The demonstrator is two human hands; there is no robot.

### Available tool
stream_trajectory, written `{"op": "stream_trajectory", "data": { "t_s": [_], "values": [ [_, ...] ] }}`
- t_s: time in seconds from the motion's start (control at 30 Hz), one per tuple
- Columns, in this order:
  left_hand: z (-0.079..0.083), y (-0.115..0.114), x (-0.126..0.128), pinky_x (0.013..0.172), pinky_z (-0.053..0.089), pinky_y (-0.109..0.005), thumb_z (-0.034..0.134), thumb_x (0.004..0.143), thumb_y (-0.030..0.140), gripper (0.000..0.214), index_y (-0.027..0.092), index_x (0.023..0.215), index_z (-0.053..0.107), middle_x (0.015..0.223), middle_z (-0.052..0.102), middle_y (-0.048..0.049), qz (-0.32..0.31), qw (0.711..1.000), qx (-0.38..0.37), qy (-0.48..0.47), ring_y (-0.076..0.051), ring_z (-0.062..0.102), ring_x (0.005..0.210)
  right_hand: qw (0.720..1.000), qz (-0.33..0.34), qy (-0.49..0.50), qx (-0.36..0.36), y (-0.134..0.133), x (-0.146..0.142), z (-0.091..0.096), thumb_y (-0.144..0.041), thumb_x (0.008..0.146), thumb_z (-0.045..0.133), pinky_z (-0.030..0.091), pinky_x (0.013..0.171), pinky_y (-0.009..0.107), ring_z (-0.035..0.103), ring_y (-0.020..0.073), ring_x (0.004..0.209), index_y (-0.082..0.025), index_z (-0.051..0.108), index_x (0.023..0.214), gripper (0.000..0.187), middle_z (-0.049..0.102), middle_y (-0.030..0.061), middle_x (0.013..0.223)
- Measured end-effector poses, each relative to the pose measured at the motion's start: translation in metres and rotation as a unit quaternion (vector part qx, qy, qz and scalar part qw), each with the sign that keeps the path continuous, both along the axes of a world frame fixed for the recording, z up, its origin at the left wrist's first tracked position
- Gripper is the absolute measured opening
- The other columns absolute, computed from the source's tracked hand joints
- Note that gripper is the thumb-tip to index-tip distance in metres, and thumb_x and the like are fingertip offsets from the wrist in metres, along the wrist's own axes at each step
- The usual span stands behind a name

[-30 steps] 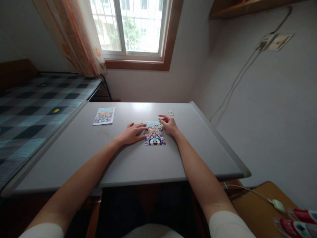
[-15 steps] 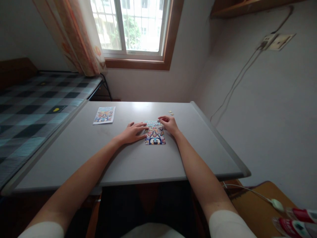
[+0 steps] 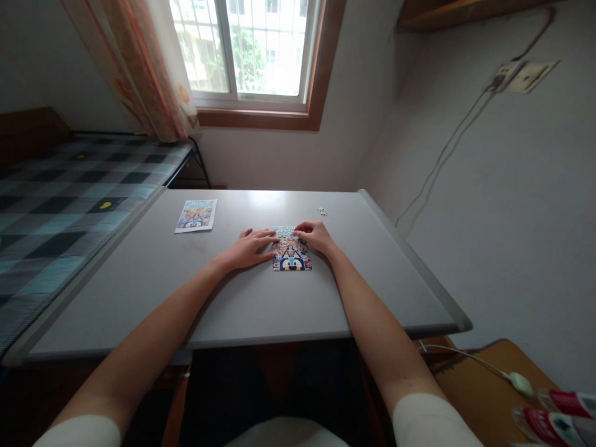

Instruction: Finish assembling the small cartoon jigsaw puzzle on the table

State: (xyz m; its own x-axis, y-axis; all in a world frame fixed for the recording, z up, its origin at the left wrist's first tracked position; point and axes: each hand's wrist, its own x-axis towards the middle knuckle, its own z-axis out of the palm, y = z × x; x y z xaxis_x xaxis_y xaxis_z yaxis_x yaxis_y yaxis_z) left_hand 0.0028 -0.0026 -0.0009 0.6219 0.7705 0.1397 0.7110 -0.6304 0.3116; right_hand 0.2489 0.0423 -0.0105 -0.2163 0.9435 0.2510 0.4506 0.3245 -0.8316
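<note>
A small jigsaw puzzle [image 3: 291,254] lies on the table, mostly assembled, with a blue cartoon dog's face along its near edge. Flat on the tabletop, my left hand [image 3: 251,248] has its fingers spread, their tips against the puzzle's left edge. My right hand [image 3: 317,236] reaches over the upper right of the puzzle, thumb and forefinger pinched on a puzzle piece that the fingers largely hide. Several loose puzzle pieces [image 3: 322,212] lie beyond that hand. Farther left on the table rests a printed picture sheet [image 3: 196,216] with the same design.
The white table [image 3: 139,298] has raised grey side edges. A bed with a checked cover [image 3: 93,180] stands to the left, below a curtain [image 3: 139,68]. On a low wooden surface [image 3: 493,366] at the lower right are red-labelled bottles [image 3: 554,425] and a white cable.
My right hand has shifted slightly left and nearer, its fingertips now farther in over the upper part of the puzzle. My left hand has stayed in place.
</note>
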Motion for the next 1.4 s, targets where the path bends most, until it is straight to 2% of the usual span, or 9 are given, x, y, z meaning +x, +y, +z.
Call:
{"op": "stream_trajectory", "data": {
  "t_s": [0.4,0.73,1.0,1.2,1.4],
  "values": [
    [0.0001,-0.0001,-0.0001,0.113,0.012,-0.048,0.041,0.089,0.059,0.050,0.035,0.133,0.049,0.147,0.040,-0.0017,-0.003,1.000,-0.003,-0.003,-0.024,0.034,0.135,0.997,-0.012,-0.071,0.022,0.0026,0.0001,-0.0051,-0.028,0.068,0.066,0.042,0.059,0.025,0.054,0.0124,0.061,-0.017,0.071,0.071,0.013,0.067,0.0027,0.068],
    [-0.0020,0.0014,-0.0008,0.113,0.012,-0.047,0.041,0.089,0.059,0.050,0.035,0.133,0.049,0.146,0.041,-0.0022,-0.002,1.000,0.001,-0.003,-0.025,0.035,0.135,0.989,-0.028,-0.138,0.042,-0.0002,-0.0023,-0.0010,-0.024,0.071,0.067,0.043,0.063,0.023,0.056,0.0120,0.065,-0.017,0.072,0.073,0.009,0.066,0.0030,0.073],
    [-0.0031,0.0021,-0.0007,0.112,0.013,-0.047,0.041,0.089,0.059,0.050,0.035,0.132,0.049,0.146,0.041,-0.0014,-0.004,1.000,0.006,-0.002,-0.025,0.036,0.134,0.987,-0.030,-0.150,0.044,-0.0023,-0.0048,0.0019,-0.022,0.071,0.065,0.043,0.065,0.023,0.055,0.0111,0.065,-0.016,0.072,0.075,0.010,0.064,0.0024,0.075],
    [-0.0018,0.0010,-0.0012,0.113,0.012,-0.048,0.040,0.090,0.059,0.051,0.035,0.133,0.048,0.146,0.041,-0.0016,-0.005,1.000,0.003,-0.002,-0.024,0.035,0.135,0.987,-0.088,-0.121,0.056,0.0003,-0.0023,-0.0002,-0.020,0.072,0.060,0.044,0.068,0.024,0.055,0.0123,0.067,-0.017,0.071,0.075,0.011,0.064,0.0022,0.075],
    [-0.0003,0.0003,-0.0007,0.113,0.013,-0.048,0.041,0.089,0.060,0.050,0.035,0.133,0.049,0.146,0.041,-0.0013,-0.005,1.000,0.003,-0.001,-0.025,0.035,0.135,0.979,-0.123,-0.156,0.043,-0.0017,-0.0027,-0.0002,-0.029,0.072,0.064,0.044,0.073,0.027,0.056,0.0148,0.074,-0.019,0.070,0.073,0.012,0.065,0.0028,0.080]
  ]
}}
